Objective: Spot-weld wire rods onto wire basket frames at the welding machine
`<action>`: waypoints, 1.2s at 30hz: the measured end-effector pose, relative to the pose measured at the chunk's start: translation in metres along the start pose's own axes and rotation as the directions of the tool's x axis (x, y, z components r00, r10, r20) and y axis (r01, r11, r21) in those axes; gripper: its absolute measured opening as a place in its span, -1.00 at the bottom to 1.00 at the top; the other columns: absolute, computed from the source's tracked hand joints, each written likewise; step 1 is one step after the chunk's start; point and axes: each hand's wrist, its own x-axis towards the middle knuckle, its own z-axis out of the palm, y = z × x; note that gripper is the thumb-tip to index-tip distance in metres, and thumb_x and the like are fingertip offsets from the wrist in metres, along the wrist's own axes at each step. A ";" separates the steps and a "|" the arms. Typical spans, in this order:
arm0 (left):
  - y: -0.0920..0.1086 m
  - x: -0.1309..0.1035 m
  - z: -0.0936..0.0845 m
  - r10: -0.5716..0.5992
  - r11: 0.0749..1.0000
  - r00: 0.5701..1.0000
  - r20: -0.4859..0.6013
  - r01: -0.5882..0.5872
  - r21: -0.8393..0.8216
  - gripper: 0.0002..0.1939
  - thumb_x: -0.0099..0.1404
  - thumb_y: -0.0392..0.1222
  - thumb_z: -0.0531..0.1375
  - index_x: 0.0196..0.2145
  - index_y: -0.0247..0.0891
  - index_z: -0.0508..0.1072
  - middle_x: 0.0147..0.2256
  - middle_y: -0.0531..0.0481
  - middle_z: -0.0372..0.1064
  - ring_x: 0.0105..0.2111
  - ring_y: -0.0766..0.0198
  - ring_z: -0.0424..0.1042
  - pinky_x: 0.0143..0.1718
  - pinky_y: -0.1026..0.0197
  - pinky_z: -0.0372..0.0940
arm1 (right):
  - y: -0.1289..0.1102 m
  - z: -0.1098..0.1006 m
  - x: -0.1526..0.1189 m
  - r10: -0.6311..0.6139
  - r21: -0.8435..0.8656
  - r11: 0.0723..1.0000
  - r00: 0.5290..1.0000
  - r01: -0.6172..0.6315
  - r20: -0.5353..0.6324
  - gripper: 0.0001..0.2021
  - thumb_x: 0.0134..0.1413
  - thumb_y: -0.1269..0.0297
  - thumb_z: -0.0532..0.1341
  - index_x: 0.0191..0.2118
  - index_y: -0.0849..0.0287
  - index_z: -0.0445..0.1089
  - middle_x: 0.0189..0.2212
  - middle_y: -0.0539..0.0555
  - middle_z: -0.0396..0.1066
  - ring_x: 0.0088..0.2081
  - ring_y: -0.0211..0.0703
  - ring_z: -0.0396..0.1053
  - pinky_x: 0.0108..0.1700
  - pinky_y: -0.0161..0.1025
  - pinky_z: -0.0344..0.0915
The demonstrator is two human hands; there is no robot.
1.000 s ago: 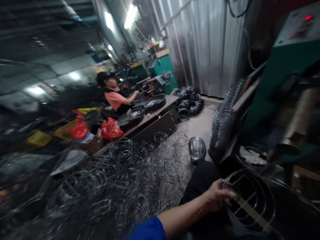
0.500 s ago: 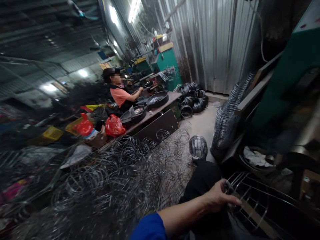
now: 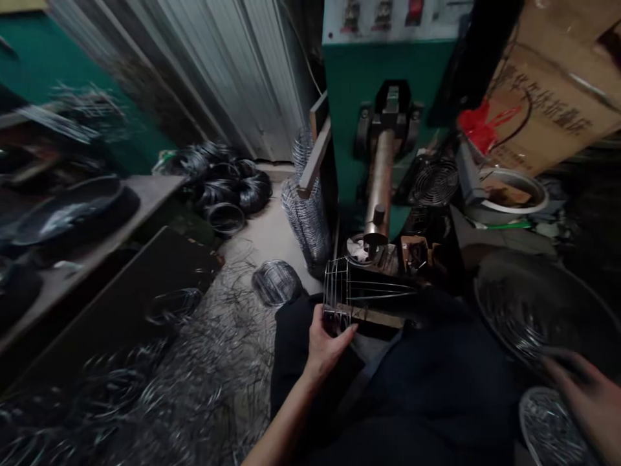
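My left hand [image 3: 330, 343] is closed on the near end of a wire frame [image 3: 337, 285], its thumb spread along the lower edge. The frame is a cage of thin shiny metal bars, lying over my lap beside a flat wooden strip [image 3: 378, 317]. At the right edge my right hand [image 3: 589, 395] is smeared by motion, its fingers over the rim of a wide dark basin [image 3: 504, 278]. Bent wire pieces [image 3: 526, 333] lie in that basin close to the fingertips. Whether the right fingers hold anything is not clear.
A green machine [image 3: 388, 58] with a copper-coloured arm [image 3: 382, 181] stands ahead. Left of it rises a stack of wire frames [image 3: 305, 213]. Black wire coils [image 3: 228, 184] lie by the metal wall. Loose wires [image 3: 194, 382] cover the floor. A container of small metal pieces [image 3: 553, 424] sits lower right.
My view has swung right and down, from the co-worker's bench to the green machine. My left hand still grips the wire frame. My right hand has come into view by the basin.
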 end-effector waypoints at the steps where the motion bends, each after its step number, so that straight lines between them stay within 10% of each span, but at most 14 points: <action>1: 0.001 -0.001 0.001 0.009 1.000 1.000 -0.007 -0.009 0.020 -0.55 0.13 -0.05 0.42 -0.23 -0.21 0.23 -0.37 0.10 0.31 -0.40 0.34 0.32 -0.36 0.31 0.25 | -0.010 0.014 0.008 -0.013 -0.008 1.000 0.997 0.013 0.079 -0.68 0.02 -0.27 0.28 -0.35 -0.18 0.58 -0.42 0.21 0.58 -0.37 0.14 0.53 -0.46 0.00 0.36; 4: 0.003 -0.004 0.005 0.037 0.998 0.999 -0.023 -0.036 0.048 -0.57 0.15 -0.05 0.40 -0.23 -0.21 0.24 -0.37 0.10 0.31 -0.39 0.33 0.33 -0.33 0.30 0.27 | -0.064 0.066 0.031 -0.220 0.148 0.973 0.901 0.176 0.374 -0.74 0.20 0.01 0.26 -0.06 -0.07 0.56 -0.08 0.12 0.59 -0.03 0.13 0.53 -0.01 0.07 0.46; 8: 0.005 -0.006 0.005 0.046 0.996 0.998 -0.041 -0.043 0.080 -0.58 0.16 -0.04 0.40 -0.21 -0.21 0.26 -0.35 0.09 0.32 -0.37 0.31 0.33 -0.30 0.28 0.28 | -0.125 0.128 0.047 -0.560 0.215 0.823 0.686 0.526 0.465 -0.77 0.35 0.29 0.13 -0.05 0.01 0.53 -0.10 0.08 0.60 0.16 0.05 0.41 0.18 0.09 0.31; 11: 0.005 -0.006 0.003 0.038 0.994 0.998 -0.046 -0.034 0.101 -0.56 0.15 -0.03 0.40 -0.18 -0.21 0.27 -0.32 0.07 0.35 -0.33 0.29 0.36 -0.25 0.26 0.30 | -0.134 0.156 0.047 -0.604 0.159 0.767 0.616 0.622 0.506 -0.77 0.35 0.36 0.13 -0.02 0.04 0.51 -0.11 0.10 0.60 0.19 0.07 0.37 0.22 0.20 0.19; 18: 0.005 0.000 0.001 0.043 0.994 0.997 -0.071 -0.036 0.101 -0.56 0.16 -0.02 0.39 -0.17 -0.21 0.28 -0.29 0.04 0.40 -0.31 0.25 0.41 -0.22 0.22 0.35 | -0.124 0.180 0.035 -0.636 0.065 0.723 0.625 0.688 0.453 -0.67 0.31 0.46 0.17 0.11 0.01 0.43 -0.09 0.09 0.60 0.17 0.06 0.38 0.28 0.28 -0.07; 36: 0.014 0.022 -0.006 0.032 0.995 0.987 -0.156 -0.017 0.098 -0.54 0.14 0.04 0.41 -0.19 -0.20 0.28 -0.33 0.07 0.35 -0.34 0.26 0.37 -0.28 0.25 0.30 | -0.148 0.199 0.060 -0.681 0.168 0.724 0.657 0.668 0.324 -0.73 0.33 0.38 0.18 0.01 -0.10 0.51 -0.16 0.03 0.62 0.08 0.00 0.45 0.19 0.11 -0.02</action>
